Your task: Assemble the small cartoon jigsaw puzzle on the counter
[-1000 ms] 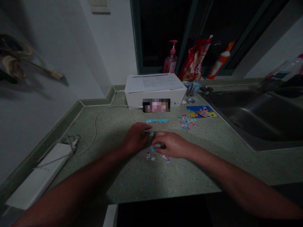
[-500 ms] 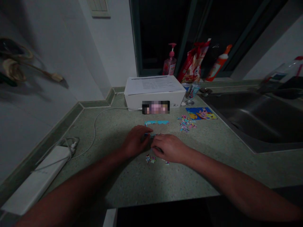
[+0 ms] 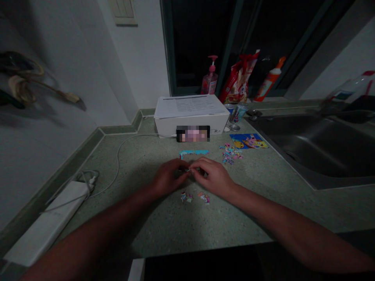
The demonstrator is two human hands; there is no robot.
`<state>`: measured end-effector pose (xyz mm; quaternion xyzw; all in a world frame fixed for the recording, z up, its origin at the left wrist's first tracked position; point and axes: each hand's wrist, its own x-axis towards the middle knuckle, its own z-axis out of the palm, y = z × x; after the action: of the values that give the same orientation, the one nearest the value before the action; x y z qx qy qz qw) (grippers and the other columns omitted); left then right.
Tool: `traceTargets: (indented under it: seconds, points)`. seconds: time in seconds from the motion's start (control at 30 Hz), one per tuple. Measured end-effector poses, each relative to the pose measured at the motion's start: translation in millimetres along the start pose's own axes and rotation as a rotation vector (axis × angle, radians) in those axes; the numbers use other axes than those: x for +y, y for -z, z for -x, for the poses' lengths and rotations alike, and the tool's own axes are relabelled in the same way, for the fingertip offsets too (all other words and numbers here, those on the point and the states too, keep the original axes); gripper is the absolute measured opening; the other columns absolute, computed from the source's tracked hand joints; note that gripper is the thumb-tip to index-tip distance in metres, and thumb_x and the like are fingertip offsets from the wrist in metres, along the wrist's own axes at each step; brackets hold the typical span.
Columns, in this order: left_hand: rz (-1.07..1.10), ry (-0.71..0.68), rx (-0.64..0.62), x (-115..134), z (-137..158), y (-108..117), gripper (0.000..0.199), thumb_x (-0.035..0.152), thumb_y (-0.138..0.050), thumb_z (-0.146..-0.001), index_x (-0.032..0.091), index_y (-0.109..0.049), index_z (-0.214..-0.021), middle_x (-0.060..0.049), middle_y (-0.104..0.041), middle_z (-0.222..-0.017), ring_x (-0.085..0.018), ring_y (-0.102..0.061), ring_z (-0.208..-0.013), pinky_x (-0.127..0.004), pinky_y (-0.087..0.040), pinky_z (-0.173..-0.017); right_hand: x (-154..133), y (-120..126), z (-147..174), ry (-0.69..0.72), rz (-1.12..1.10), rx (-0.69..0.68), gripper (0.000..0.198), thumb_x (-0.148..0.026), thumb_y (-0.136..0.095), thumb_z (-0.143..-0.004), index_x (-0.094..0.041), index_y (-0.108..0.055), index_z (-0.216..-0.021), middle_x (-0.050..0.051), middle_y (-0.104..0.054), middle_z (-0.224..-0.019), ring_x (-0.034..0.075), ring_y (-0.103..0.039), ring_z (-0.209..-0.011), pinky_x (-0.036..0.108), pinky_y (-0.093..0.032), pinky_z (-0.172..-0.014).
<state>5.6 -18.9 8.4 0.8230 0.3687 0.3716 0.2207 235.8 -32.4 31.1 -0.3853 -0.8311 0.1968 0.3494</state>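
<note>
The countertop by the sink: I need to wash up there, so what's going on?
A person's left hand and right hand meet at the fingertips, pinching a small light piece whose details are too dark to tell. Just beyond lies a blue puzzle strip. A loose pile of pieces sits to the right, near a picture card; a few loose pieces lie nearer the person.

L arm [image 3: 108, 220] & R arm [image 3: 269, 212] bare — tapering twd wrists [image 3: 233, 188] — w/ fingers [image 3: 205, 165] bare too.
</note>
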Motion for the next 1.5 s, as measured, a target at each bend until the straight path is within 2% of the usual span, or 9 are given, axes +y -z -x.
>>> traceTargets:
  seconds: [0.13, 0.3, 0.67, 0.83, 0.97, 1.13, 1.27, 1.5]
  points:
    - [-0.026, -0.033, 0.021, -2.5, 0.5, -2.0, 0.014, 0.028, -0.064, -0.101, 0.023, -0.076, -0.105, -0.006, -0.081, -0.095, -0.022, -0.077, -0.084, -0.038, -0.066, -0.08, -2.1, -0.6, 0.5, 0.026, 0.0, 0.001, 0.017, -0.024, -0.058, -0.104, -0.023, -0.075, -0.107, 0.007, -0.079, -0.103, 0.021, -0.072, -0.09, 0.037, -0.055, -0.08]
    - [-0.082, -0.014, 0.06, -5.6, 1.4, -2.7, 0.012, 0.029, -0.066, -0.102, 0.024, -0.077, -0.103, -0.006, -0.082, -0.097, -0.022, -0.078, -0.088, -0.039, -0.066, -0.084, -1.2, 0.4, 0.2, -0.018, 0.017, -0.007, 0.015, -0.024, -0.059, -0.101, -0.024, -0.073, -0.106, 0.005, -0.078, -0.102, 0.02, -0.071, -0.087, 0.037, -0.054, -0.079]
    - [-0.052, -0.118, 0.138, 1.5, -1.8, 1.6, 0.01, 0.025, -0.066, -0.103, 0.024, -0.073, -0.096, -0.005, -0.078, -0.092, -0.02, -0.076, -0.087, -0.037, -0.064, -0.082, 0.2, 0.5, -0.2, -0.068, 0.017, -0.031, 0.01, -0.024, -0.06, -0.1, -0.023, -0.069, -0.105, 0.006, -0.074, -0.103, 0.02, -0.069, -0.085, 0.036, -0.053, -0.079]
    - [-0.065, -0.123, 0.103, 3.2, -1.0, 2.3, 0.01, 0.022, -0.065, -0.1, 0.026, -0.072, -0.096, -0.005, -0.078, -0.096, -0.022, -0.076, -0.091, -0.039, -0.064, -0.082, -2.0, -0.5, -0.4, -0.153, 0.027, -0.079, 0.01, -0.031, -0.07, -0.1, -0.023, -0.07, -0.105, 0.005, -0.073, -0.101, 0.019, -0.067, -0.079, 0.036, -0.051, -0.077]
    - [-0.075, -0.129, 0.102, 2.6, 0.7, 2.8, 0.009, 0.023, -0.065, -0.1, 0.025, -0.073, -0.098, -0.006, -0.078, -0.098, -0.023, -0.076, -0.093, -0.039, -0.065, -0.083, -0.4, -1.8, -0.1, -0.155, 0.015, -0.069, 0.008, -0.031, -0.07, -0.101, -0.023, -0.07, -0.103, 0.004, -0.072, -0.097, 0.019, -0.066, -0.078, 0.035, -0.05, -0.075]
    - [-0.108, -0.228, 0.136, -0.6, 0.7, 1.6, 0.008, 0.018, -0.066, -0.1, 0.023, -0.072, -0.1, -0.005, -0.077, -0.097, -0.021, -0.074, -0.091, -0.035, -0.063, -0.08, 0.8, -1.8, -0.2, -0.151, -0.016, -0.056, 0.012, -0.033, -0.073, -0.099, -0.022, -0.07, -0.104, 0.004, -0.07, -0.097, 0.019, -0.066, -0.077, 0.035, -0.049, -0.074]
    - [-0.127, -0.329, 0.18, -3.1, -1.2, 0.5, 0.007, 0.017, -0.068, -0.101, 0.023, -0.07, -0.103, -0.005, -0.076, -0.096, -0.019, -0.074, -0.087, -0.032, -0.062, -0.074, -0.2, -1.4, -1.2, -0.154, -0.046, -0.045, 0.008, -0.029, -0.072, -0.098, -0.023, -0.07, -0.102, 0.004, -0.07, -0.096, 0.018, -0.065, -0.076, 0.036, -0.049, -0.072]
    - [-0.174, -0.348, 0.197, -1.7, -1.5, 1.7, 0.007, 0.019, -0.066, -0.103, 0.023, -0.072, -0.102, -0.005, -0.077, -0.096, -0.019, -0.074, -0.086, -0.031, -0.063, -0.073, 3.1, -3.4, -2.7, -0.234, -0.158, -0.046, 0.009, -0.028, -0.073, -0.095, -0.024, -0.072, -0.103, 0.002, -0.07, -0.093, 0.017, -0.063, -0.072, 0.035, -0.049, -0.069]
